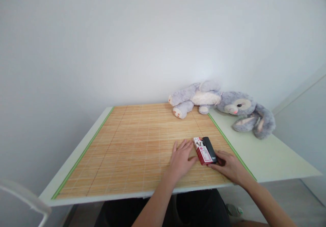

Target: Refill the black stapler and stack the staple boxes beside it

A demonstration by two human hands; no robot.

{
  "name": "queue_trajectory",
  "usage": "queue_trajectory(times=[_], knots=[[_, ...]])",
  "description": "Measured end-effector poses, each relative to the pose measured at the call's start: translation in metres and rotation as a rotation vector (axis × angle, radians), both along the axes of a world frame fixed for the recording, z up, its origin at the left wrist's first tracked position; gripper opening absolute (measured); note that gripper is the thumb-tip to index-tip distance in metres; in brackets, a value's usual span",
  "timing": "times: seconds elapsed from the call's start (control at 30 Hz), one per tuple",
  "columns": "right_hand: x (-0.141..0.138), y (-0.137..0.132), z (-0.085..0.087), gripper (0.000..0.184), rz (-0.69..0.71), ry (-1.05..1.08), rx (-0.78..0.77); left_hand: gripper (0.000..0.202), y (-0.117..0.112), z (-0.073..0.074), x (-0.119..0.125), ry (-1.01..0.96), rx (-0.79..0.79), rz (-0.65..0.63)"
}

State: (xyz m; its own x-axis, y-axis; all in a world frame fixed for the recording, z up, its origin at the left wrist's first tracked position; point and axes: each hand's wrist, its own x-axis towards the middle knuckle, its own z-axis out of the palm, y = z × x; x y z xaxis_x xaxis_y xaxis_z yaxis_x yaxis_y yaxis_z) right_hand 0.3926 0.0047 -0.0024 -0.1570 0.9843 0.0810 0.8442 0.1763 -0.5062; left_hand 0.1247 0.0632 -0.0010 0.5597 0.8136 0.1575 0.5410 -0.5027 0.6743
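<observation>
A black stapler [209, 147] lies on the bamboo mat [132, 145], alongside small red-and-white boxes [204, 155] that look like staple boxes. My left hand [181, 159] rests flat on the mat just left of the boxes, fingers stretched out and thumb apart, holding nothing. From the right, my right hand [228, 166] has its thumb and fingers bent around the near end of the stapler. Its thumb reaches the near edge by the boxes, and the fingertips are partly hidden.
A grey plush rabbit [207, 98] lies on its side along the back right, across the mat's edge and the white table [277, 159]. A wall rises behind the table. A white curved bar [25, 196] shows at lower left.
</observation>
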Motion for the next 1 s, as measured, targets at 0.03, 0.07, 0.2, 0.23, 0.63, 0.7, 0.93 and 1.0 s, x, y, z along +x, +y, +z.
queue_trajectory(times=[0.03,0.07,0.2,0.23,0.63,0.7,0.93,1.0], knots=[[0.0,0.0,0.001,0.041,0.0,-0.002,-0.004,0.069,0.003,0.001,0.002,0.004,0.014,-0.019],[0.0,0.0,0.001,0.041,0.0,-0.007,-0.008,0.069,0.005,0.002,0.003,0.007,0.022,-0.034],[0.0,0.001,0.004,0.04,0.0,-0.038,-0.016,0.07,0.007,0.003,0.007,0.01,0.034,-0.046],[0.0,0.001,0.005,0.04,0.004,-0.041,-0.014,0.07,0.008,0.003,0.007,0.009,0.037,-0.043],[-0.002,0.002,0.005,0.039,0.012,-0.033,-0.004,0.069,0.01,0.002,0.013,0.007,0.027,-0.029],[0.003,-0.001,0.004,0.046,-0.008,-0.019,0.0,0.066,0.007,0.004,0.009,-0.025,0.02,-0.025],[-0.024,-0.052,0.022,0.058,-0.271,0.102,0.075,0.056,-0.011,-0.004,-0.09,-0.072,0.08,0.315],[-0.066,-0.057,0.031,0.046,-0.177,0.161,0.088,0.065,-0.013,-0.011,-0.118,0.014,0.119,0.468]])
